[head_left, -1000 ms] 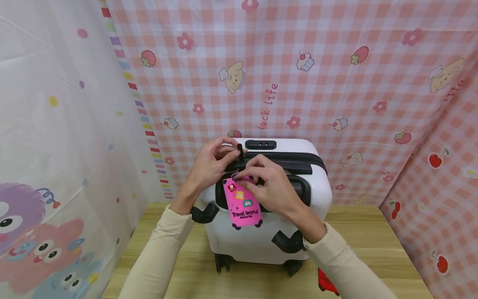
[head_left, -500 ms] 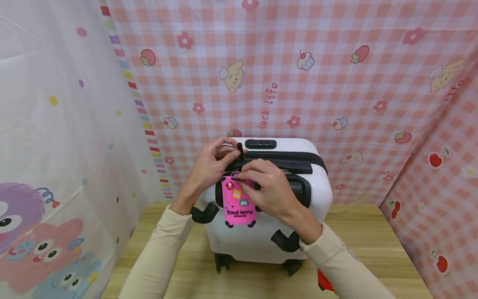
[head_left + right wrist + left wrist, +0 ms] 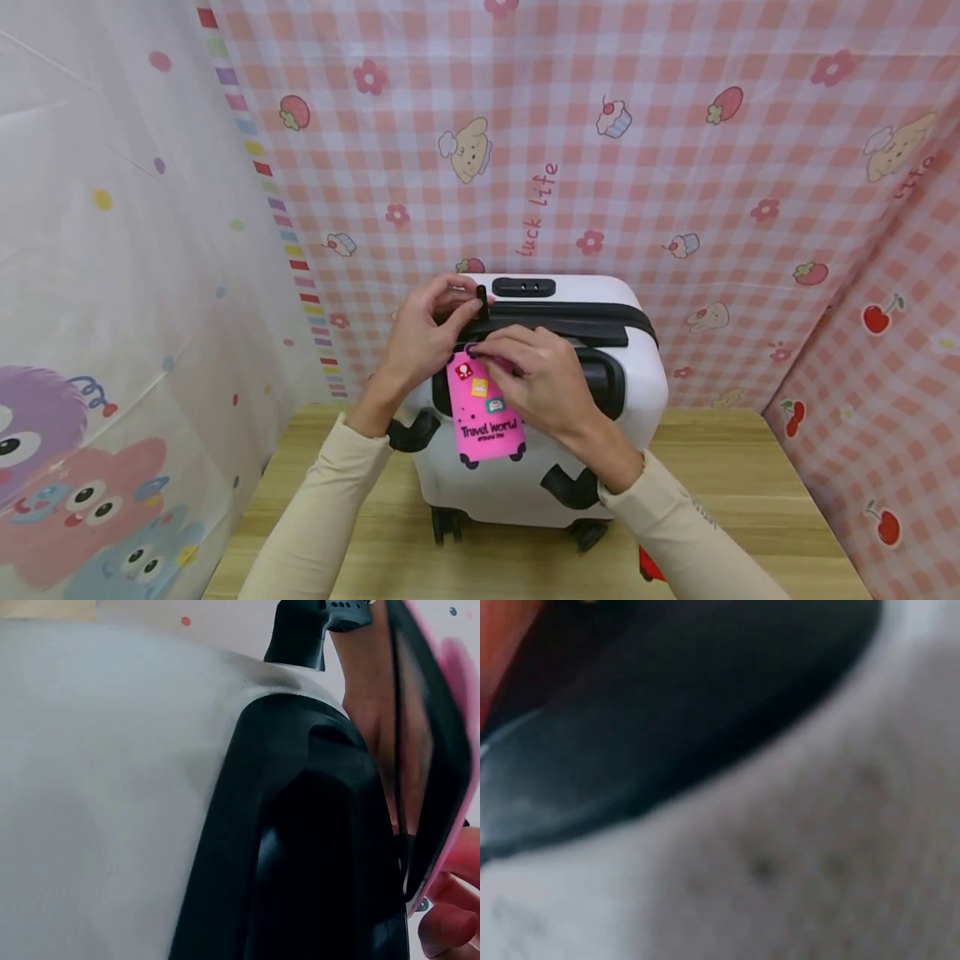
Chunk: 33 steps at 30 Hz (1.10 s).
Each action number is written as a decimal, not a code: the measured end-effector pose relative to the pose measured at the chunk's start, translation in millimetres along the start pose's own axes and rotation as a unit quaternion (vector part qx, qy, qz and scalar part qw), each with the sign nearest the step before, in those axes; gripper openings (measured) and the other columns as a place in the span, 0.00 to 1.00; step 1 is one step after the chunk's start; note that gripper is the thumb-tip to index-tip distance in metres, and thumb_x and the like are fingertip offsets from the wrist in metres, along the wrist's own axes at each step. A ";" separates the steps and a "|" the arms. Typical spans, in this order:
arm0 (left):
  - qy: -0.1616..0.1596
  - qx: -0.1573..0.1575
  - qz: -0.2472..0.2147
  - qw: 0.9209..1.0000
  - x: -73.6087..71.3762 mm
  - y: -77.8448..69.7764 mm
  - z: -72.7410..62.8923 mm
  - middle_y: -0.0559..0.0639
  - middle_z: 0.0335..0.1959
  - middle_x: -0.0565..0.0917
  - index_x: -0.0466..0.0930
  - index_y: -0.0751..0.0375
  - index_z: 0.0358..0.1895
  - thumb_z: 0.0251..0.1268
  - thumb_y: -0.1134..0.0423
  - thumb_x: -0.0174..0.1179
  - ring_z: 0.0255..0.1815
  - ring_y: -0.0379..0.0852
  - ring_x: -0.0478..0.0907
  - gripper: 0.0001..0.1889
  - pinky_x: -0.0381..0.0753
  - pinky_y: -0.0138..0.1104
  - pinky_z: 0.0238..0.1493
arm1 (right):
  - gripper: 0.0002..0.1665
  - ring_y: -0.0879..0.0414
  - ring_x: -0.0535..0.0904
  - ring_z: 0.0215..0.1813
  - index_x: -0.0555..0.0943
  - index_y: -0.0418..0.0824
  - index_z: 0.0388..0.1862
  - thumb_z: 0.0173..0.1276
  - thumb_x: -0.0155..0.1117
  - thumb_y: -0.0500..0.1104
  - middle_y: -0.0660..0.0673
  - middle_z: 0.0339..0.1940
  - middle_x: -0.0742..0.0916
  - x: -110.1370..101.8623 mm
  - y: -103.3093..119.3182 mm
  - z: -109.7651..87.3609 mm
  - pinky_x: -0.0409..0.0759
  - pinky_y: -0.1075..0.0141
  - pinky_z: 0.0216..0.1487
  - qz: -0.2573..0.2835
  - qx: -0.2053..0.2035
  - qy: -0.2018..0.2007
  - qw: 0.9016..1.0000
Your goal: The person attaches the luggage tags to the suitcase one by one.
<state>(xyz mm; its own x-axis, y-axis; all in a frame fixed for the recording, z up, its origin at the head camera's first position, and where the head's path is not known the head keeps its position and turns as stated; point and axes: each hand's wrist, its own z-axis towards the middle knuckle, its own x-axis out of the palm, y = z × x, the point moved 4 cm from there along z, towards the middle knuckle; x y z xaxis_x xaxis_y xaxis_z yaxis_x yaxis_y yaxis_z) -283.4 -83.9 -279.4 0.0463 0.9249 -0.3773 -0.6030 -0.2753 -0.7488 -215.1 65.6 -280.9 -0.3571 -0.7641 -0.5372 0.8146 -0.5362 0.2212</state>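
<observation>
The pink tag [image 3: 487, 421] hangs slightly tilted in front of the white suitcase [image 3: 510, 492], over its black handle panel [image 3: 606, 382], print facing out. At the tag's top, the right hand [image 3: 543, 379] pinches a dark strap end [image 3: 476, 354] in its grip; the left hand's [image 3: 423, 329] grip pinches an upright black strip [image 3: 483, 298] near the suitcase's top. The suitcase stands on the wooden counter [image 3: 735, 467]; near its wheels lies a red piece [image 3: 650, 565], partly behind a sleeve [image 3: 693, 525]. Checked cloth [image 3: 637, 192] hangs behind the suitcase.

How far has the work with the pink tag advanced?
Done: the pink tag is up at the white suitcase. In hand: the left hand pinches a black strip; the right hand pinches near the tag's top. Remaining: probably fastening, as the strip's end sticks up.
</observation>
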 end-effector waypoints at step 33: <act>-0.015 0.032 0.036 0.999 1.8 -2.7 -1.3 0.53 0.43 0.88 0.79 0.62 0.46 0.69 0.69 0.60 0.46 0.45 0.86 0.06 0.81 0.41 0.53 | 0.07 0.54 0.87 0.42 0.85 0.37 0.44 0.68 0.66 0.36 0.42 0.42 0.90 2.2 -4.8 8.0 0.85 0.59 0.41 0.147 0.225 0.007 0.963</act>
<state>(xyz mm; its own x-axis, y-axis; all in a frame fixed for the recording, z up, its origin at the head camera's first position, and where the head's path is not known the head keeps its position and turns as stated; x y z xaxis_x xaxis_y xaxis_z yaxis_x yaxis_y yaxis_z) -280.7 -81.8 -278.8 -0.0231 0.9111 -0.4115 -0.6540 -0.3251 -0.6831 -223.4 63.7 -276.5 -0.1319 -0.9038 -0.4072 0.5987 -0.4000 0.6939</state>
